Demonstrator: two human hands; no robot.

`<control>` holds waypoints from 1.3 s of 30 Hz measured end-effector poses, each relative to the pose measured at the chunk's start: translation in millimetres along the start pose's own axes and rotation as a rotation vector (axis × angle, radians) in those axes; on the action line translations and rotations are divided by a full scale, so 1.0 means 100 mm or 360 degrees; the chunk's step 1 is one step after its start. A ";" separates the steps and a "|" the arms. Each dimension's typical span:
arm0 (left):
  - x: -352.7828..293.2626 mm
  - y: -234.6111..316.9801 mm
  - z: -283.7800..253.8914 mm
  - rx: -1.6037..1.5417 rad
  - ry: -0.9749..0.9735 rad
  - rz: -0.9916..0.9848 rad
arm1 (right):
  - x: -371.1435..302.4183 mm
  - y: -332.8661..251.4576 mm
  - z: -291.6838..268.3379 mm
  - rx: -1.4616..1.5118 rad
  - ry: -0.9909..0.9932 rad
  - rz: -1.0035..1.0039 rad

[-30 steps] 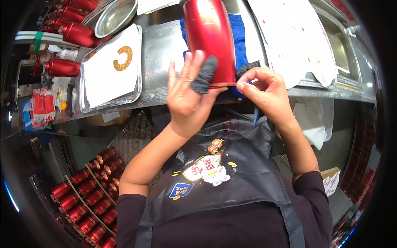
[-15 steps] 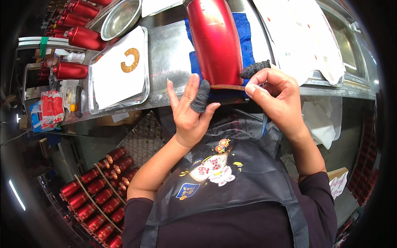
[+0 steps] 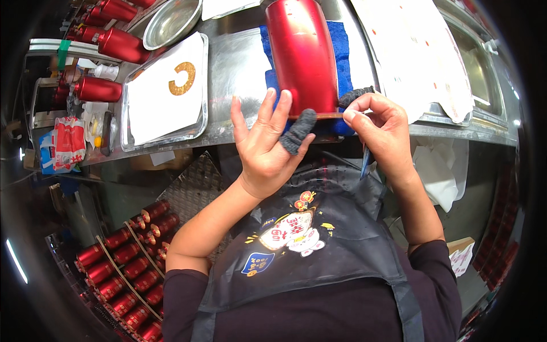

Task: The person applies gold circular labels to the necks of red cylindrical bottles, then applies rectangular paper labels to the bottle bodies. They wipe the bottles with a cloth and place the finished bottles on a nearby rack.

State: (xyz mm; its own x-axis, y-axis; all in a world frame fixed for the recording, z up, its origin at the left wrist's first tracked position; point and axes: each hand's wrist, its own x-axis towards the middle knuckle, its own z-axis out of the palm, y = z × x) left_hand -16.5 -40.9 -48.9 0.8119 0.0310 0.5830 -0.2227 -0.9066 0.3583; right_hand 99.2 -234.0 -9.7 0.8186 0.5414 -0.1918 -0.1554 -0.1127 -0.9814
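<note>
A glossy red metal bottle [image 3: 302, 57] lies on its side on a blue cloth [image 3: 341, 48], its near end toward me. Across that near edge runs a thin gold-brown strip [image 3: 327, 116]. My right hand [image 3: 384, 134] pinches the strip's right end between thumb and a finger; a dark knitted sleeve covers its index finger, beside the bottle. Below that palm a slim blue pointed tool [image 3: 364, 162] sticks out, its upper part hidden. My left hand [image 3: 265, 148] has its fingers spread, with the grey-sleeved index finger against the strip and bottle edge and the thumb apart.
Left of the cloth, a tray [image 3: 124, 134] bears white paper and a gold C-shaped piece [image 3: 182, 78]. Behind it stands a metal bowl [image 3: 171, 25]. White sheets [image 3: 419, 57] cover the right side. More red bottles [image 3: 134, 268] stand in racks at lower left.
My left hand has shifted right, bringing its sleeved index finger onto the strip along the bottle's edge. My right hand keeps its pinch in nearly the same place.
</note>
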 end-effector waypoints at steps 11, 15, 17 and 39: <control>0.14 -0.06 0.11 -0.0411 0.0130 -0.0275 | 0.04 0.02 0.04 -0.0096 -0.0078 0.0065; -0.15 -0.07 0.02 -0.0350 0.0082 -0.0356 | -0.02 -0.07 0.05 -0.0075 -0.0061 0.0038; -0.24 -0.08 0.02 -0.0304 0.0046 -0.0314 | -0.03 -0.11 0.05 -0.0042 -0.0046 0.0038; 0.05 -0.04 0.16 -0.0553 0.0195 -0.0458 | 0.02 0.03 0.11 -0.0046 -0.0033 -0.0053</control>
State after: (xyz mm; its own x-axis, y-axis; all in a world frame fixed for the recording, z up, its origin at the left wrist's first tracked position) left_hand -2.3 -43.9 -59.2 0.8023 0.3288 0.4983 -0.1821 -0.6601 0.7288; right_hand 93.9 -224.3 -12.8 0.8115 0.5622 -0.1597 -0.1121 -0.1184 -0.9866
